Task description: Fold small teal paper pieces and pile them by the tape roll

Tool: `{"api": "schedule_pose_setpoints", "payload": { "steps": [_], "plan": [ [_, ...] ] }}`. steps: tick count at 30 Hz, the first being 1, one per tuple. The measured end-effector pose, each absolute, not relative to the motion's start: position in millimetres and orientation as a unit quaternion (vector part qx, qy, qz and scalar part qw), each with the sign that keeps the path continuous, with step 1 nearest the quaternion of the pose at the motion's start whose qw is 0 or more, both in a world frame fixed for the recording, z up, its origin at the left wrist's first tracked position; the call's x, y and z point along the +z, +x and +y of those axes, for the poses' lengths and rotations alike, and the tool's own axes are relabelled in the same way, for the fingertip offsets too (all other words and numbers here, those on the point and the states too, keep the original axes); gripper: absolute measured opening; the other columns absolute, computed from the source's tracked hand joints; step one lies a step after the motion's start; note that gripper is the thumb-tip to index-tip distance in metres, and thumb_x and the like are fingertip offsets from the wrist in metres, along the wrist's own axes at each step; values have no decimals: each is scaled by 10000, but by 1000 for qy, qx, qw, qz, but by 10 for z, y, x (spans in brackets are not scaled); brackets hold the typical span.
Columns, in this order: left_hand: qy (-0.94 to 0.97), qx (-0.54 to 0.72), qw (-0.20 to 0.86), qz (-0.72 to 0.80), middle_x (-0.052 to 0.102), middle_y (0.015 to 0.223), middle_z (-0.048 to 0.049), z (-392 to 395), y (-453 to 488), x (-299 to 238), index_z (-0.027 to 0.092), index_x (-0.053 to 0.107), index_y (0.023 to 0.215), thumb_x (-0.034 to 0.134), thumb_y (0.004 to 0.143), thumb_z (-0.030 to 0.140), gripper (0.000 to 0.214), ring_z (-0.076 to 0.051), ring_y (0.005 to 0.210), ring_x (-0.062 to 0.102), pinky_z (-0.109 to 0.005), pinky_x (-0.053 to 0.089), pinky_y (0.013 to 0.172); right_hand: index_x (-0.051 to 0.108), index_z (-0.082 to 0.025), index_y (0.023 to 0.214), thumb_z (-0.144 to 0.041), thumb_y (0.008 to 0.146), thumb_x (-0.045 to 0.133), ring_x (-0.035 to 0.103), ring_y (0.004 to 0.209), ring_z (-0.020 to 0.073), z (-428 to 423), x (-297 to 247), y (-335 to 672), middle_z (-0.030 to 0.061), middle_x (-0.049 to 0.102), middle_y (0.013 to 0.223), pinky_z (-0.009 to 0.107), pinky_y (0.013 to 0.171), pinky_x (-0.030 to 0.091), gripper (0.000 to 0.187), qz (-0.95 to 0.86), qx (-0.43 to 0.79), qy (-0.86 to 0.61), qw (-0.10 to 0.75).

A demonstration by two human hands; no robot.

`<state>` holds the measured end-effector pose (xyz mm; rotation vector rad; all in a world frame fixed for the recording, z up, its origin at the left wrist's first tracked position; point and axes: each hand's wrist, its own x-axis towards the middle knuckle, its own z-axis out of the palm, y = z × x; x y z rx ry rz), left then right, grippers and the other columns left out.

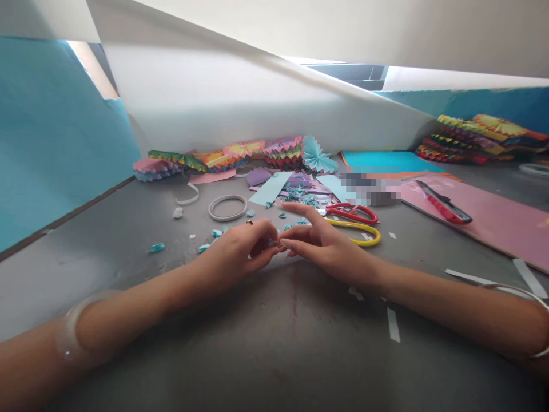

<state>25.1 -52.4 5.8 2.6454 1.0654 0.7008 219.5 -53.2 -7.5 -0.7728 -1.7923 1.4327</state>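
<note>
My left hand (242, 246) is closed, its thumb and fingers pinched together above the grey table. My right hand (319, 243) meets it fingertip to fingertip, thumb against a finger and the index finger raised. Whatever lies between the fingertips is too small and hidden to make out. Just behind the hands are teal paper scraps (217, 233) and a roll of white tape (227, 208). Close by my right hand lie scissors with one red handle (355, 213) and one yellow handle (364, 234); their blades are largely hidden.
Folded paper fans (283, 151) line the back, with more stacked at the right (476, 137). A red utility knife (448, 206) rests on a pink sheet (493, 214). Blue paper (386, 160) lies behind it. White strips (393, 324) are scattered about the table (274, 349).
</note>
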Motion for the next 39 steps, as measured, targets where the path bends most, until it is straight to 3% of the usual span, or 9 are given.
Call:
{"api": "schedule_pose_setpoints", "payload": {
  "steps": [7, 10, 16, 19, 23, 29, 39],
  "plan": [
    [894, 227, 123, 366, 580, 659, 25, -501, 223, 55, 157, 533, 787, 583, 819, 300, 155, -99, 586, 535, -204, 394, 544, 263, -286, 1367, -194, 818, 583, 633, 888, 142, -518, -93, 2217, 28, 669, 968, 335, 844, 488, 642, -661, 584, -323, 344],
    [898, 238, 99, 356, 537, 617, 42, -510, 231, 34, 161, 502, 771, 576, 821, 303, 169, -90, 539, 496, -198, 367, 507, 256, -292, 1377, -202, 818, 588, 644, 837, 130, -522, -92, 2217, 19, 669, 957, 336, 840, 499, 657, -641, 616, -311, 335],
    [893, 267, 105, 347, 457, 609, 82, -526, 248, 7, 191, 392, 841, 584, 809, 266, 208, -63, 485, 415, -167, 327, 458, 256, -201, 1390, -194, 822, 581, 641, 782, 112, -540, -36, 2196, 8, 667, 878, 289, 798, 513, 654, -625, 636, -320, 320],
    [896, 249, 111, 351, 438, 607, 84, -528, 252, 11, 200, 367, 788, 578, 814, 305, 237, -59, 478, 393, -168, 310, 450, 253, -198, 1394, -191, 820, 585, 632, 721, 102, -546, -23, 2188, -17, 663, 791, 275, 760, 517, 663, -638, 621, -331, 312],
    [900, 235, 99, 354, 408, 587, 84, -526, 251, 15, 199, 349, 720, 551, 827, 351, 275, -59, 465, 376, -180, 287, 447, 266, -222, 1388, -184, 824, 576, 636, 703, 104, -551, -37, 2186, -3, 676, 835, 286, 740, 522, 644, -643, 616, -334, 309],
    [893, 232, 90, 376, 424, 593, 80, -512, 242, 13, 200, 357, 743, 551, 819, 399, 289, -66, 469, 384, -189, 293, 460, 309, -205, 1370, -202, 814, 598, 643, 694, 114, -540, -37, 2177, -15, 666, 765, 316, 766, 529, 627, -610, 644, -329, 325],
    [900, 171, 118, 383, 495, 617, 29, -467, 248, 45, 166, 498, 724, 437, 888, 379, 275, -107, 557, 453, -221, 325, 519, 345, -216, 1362, -232, 812, 613, 673, 779, 143, -498, -113, 2192, 22, 687, 856, 352, 832, 523, 612, -568, 678, -294, 363]
  ]
}}
